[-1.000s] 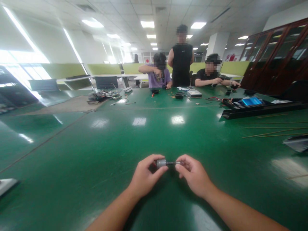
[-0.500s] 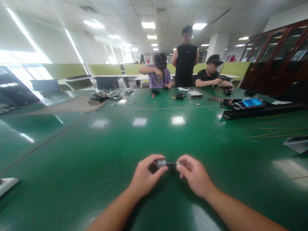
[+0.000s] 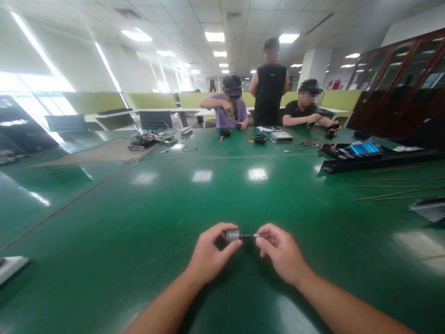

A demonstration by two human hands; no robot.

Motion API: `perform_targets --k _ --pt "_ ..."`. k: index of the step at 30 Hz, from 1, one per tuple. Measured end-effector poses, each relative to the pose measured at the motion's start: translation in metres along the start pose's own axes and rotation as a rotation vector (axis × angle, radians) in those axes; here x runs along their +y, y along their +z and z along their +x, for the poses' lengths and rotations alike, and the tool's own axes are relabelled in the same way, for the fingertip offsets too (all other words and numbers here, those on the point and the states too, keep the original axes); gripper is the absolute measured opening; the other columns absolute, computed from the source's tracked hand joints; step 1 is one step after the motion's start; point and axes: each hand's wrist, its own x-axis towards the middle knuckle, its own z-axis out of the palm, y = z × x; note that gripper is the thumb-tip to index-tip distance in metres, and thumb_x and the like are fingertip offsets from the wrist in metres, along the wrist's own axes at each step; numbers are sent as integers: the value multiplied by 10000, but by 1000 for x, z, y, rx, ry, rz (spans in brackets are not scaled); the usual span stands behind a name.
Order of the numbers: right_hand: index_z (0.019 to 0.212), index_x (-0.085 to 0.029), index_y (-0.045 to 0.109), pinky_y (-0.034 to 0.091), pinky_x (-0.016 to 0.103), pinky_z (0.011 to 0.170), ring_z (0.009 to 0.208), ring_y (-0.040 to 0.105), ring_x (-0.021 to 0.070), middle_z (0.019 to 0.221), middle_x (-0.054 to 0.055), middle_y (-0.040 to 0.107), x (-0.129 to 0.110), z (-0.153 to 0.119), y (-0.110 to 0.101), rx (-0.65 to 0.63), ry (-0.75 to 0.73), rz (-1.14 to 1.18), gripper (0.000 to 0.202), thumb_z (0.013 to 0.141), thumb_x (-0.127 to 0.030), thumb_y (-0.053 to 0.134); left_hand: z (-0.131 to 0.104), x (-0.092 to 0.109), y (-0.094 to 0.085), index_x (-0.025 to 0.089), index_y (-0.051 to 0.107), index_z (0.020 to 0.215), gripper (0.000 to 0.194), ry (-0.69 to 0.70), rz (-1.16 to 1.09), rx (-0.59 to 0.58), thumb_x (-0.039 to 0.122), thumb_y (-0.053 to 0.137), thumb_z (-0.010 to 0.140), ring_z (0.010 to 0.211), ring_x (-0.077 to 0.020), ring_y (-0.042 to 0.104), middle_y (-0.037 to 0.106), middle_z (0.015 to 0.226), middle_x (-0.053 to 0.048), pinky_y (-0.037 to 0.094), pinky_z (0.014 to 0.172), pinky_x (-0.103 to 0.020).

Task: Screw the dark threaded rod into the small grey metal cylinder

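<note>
Gray cylinder point(image 3: 232, 236) w/ thin shaft point(image 3: 248, 235) out one end: the pair lies roughly horiz. btwn both hands, near edge of green table point(image 3: 174, 199), centered in view. Can't tell if it touches the tabletop.

Left hand point(image 3: 207, 260): pinching the cylinder, thumb on near side, fingers curled over far side. Right hand point(image 3: 284, 258): thumb & fingertips pinching the shaft's far end, other fingers curled; tip hidden in the grip. Hands apart, only the shaft bridging them.

Far left, white object point(image 3: 13, 270) at view edge, partly cut off. Right side: several thin rods point(image 3: 399, 189) lying loose, metallic piece point(image 3: 429, 208) near them, & beyond, long black channel point(image 3: 378, 162) w/ blue item point(image 3: 363, 147) just behind it.

Far side of table, L to R: heap of parts point(image 3: 149, 139) w/ wires, small black tray point(image 3: 225, 133), another black tray point(image 3: 260, 139), flat gray box point(image 3: 281, 137) just beside it.

Bkgd: seated person in purple point(image 3: 225, 111), standing person in black point(image 3: 270, 93) w/ sleeveless top, seated person in dark top point(image 3: 302, 109), hands at small dark items. Green partitions point(image 3: 149, 99) behind, brown cabinet point(image 3: 399, 83) on right.
</note>
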Motion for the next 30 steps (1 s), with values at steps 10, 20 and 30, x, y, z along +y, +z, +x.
perform_targets --k 10,20,30 --pt "897 -167 608 449 273 616 603 587 145 698 -3 611 3 1 0 3 -2 13 145 858 -307 612 0 1 -2 213 700 1018 228 -10 -15 2 291 712 804 833 -184 648 717 957 -28 486 774 -290" --pt "850 -165 568 414 244 520 504 549 114 678 -6 606 5 7 1 122 -17 263 269 900 -429 568 9 -9 -2 185 688 901 265 -292 -443 240 297 815 697 745 -162 630 707 843 -23 456 671 -237" --pt "788 -163 564 377 225 480 460 520 101 644 -9 600 3 10 4 70 -32 264 370 909 -510 524 15 -9 -26 147 503 616 379 -465 -862 467 322 840 600 797 -192 670 686 811 -53 535 654 -253"
